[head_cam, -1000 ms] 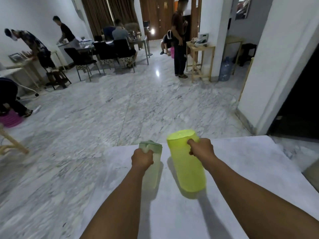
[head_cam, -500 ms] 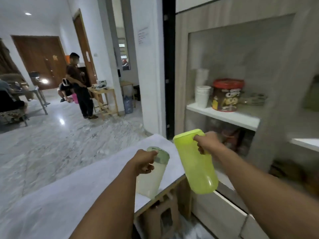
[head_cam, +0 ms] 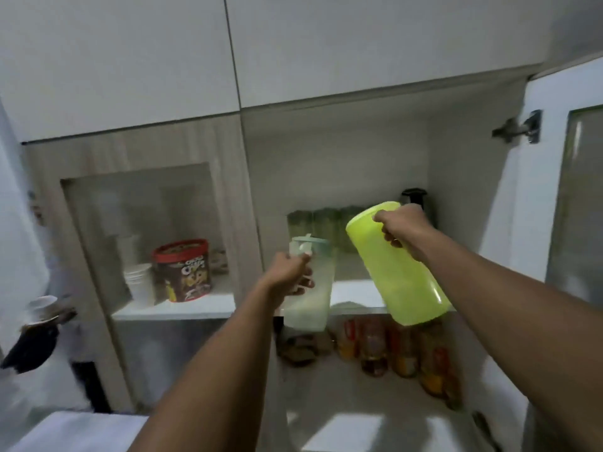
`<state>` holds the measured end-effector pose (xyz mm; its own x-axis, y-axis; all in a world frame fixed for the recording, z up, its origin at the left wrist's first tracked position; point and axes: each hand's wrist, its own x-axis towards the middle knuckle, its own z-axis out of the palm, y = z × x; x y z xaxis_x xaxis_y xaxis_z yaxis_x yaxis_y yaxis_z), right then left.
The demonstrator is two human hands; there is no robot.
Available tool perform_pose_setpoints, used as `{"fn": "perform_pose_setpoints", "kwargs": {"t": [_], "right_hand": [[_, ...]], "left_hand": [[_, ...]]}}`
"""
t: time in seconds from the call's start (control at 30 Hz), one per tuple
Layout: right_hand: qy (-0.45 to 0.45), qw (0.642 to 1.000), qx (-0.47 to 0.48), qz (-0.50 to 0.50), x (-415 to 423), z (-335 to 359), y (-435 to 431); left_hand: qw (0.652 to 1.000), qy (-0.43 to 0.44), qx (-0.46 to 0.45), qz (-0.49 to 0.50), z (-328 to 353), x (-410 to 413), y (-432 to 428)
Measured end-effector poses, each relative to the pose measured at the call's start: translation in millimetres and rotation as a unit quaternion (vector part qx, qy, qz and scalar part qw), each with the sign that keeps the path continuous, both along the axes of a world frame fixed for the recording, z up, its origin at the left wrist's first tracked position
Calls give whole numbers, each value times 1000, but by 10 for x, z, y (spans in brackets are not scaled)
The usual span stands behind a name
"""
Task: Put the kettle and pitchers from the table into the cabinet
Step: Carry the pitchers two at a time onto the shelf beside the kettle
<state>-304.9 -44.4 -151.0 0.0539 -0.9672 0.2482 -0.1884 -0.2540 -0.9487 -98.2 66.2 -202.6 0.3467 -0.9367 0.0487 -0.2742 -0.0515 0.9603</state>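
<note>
Both arms reach forward and up toward the open white cabinet (head_cam: pixel 463 190). The left hand (head_cam: pixel 288 275) is clenched around the handle of 1 pale translucent plastic pitcher with a mint-green lid (head_cam: pixel 310 288), held upright in front of the shelf edge (head_cam: pixel 355 293). At 2 o'clock from it, the right hand (head_cam: pixel 404 230) grips the handle of 1 lime-green plastic pitcher (head_cam: pixel 398 265) — tilted, base swung toward 5 o'clock, off the shelf. At 12 o'clock behind them stand 3 blurred green containers (head_cam: pixel 323 223) and 1 dark kettle-like object (head_cam: pixel 416 199). At 9 o'clock — behind glass — sits 1 red-lidded brown tub (head_cam: pixel 182 272).
</note>
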Motion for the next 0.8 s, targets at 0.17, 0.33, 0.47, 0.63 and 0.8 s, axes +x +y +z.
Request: {"fn": "perform_pose_setpoints", "kwargs": {"t": [0.17, 0.33, 0.47, 0.63, 0.8], "right_hand": [[-118, 987, -34, -102, -232, -52, -662], [-143, 979, -33, -139, -23, -346, -1476], [-143, 976, -6, -165, 190, -684, -2219], [-48, 988, -7, -150, 354, -746, -2952], [-50, 987, -25, -150, 429, -838, -3184]], "left_hand": [[998, 16, -65, -10, 28, -385, -873], [996, 43, -70, 22, -327, -353, -1838], [997, 62, -30, 38, -668, -293, -2628], [994, 69, -31, 81, -846, -236, -3514], [994, 45, -1, 104, -1072, -126, -4115]]}}
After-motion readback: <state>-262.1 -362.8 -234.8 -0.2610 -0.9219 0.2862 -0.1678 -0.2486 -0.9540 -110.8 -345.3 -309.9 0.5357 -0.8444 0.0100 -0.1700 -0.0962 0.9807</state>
